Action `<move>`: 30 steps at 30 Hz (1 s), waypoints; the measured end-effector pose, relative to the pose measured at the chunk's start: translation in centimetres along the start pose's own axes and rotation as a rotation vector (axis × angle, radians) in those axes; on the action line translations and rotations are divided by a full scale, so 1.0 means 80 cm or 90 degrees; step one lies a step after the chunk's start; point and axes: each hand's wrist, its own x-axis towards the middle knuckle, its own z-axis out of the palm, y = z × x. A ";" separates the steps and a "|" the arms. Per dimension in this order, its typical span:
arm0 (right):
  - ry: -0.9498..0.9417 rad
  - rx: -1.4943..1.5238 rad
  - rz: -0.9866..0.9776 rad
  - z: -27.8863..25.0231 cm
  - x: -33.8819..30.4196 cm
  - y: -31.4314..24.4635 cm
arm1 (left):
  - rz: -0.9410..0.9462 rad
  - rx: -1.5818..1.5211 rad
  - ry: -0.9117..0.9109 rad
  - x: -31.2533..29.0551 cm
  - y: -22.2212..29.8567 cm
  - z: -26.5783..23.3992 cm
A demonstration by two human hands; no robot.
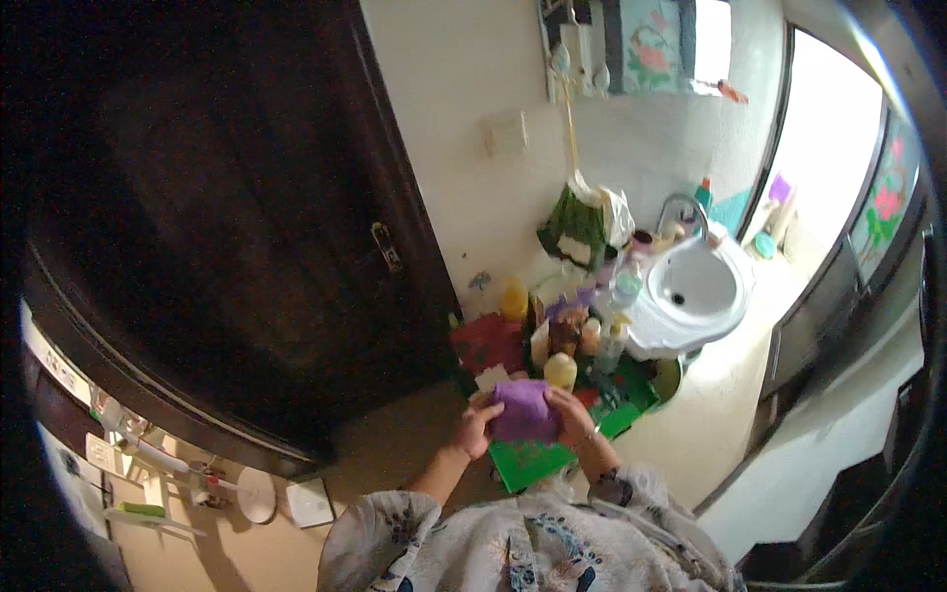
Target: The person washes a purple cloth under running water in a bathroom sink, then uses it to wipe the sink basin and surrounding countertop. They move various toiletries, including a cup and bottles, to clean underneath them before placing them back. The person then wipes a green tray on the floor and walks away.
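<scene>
A purple cloth (525, 411), which looks folded, is stretched between my two hands in front of my body. My left hand (477, 426) grips its left edge, with the thumb lying on the near face. At the opposite edge, my right hand (572, 419) has its fingers closed on the fabric. Beneath and beyond the cloth lies a green board or table top (528, 464), partly covered by it. Just past the cloth stands a pale yellow bottle (560, 372), and a clear pump bottle (611, 347) is to its right.
A white washbasin (646, 331) with a curved tap (681, 204) stands to the right of several crowded bottles. A dark door (247, 217) fills the left. Beside the basin hangs a green and white bag (577, 232). A mirror cabinet (646, 49) is above. Stools (311, 503) stand at lower left.
</scene>
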 end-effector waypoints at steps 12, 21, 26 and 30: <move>0.160 0.016 -0.027 -0.001 -0.055 -0.013 | -0.126 -0.130 0.009 0.016 -0.021 0.018; 0.123 -0.012 -0.060 0.004 -0.060 -0.008 | 0.251 0.719 -0.206 0.019 -0.065 0.038; 0.117 0.300 -0.163 -0.019 -0.063 -0.028 | 0.053 0.616 -0.188 0.022 -0.086 0.009; 0.104 0.345 -0.122 -0.020 -0.074 -0.041 | -0.226 0.372 -0.019 0.018 -0.090 -0.026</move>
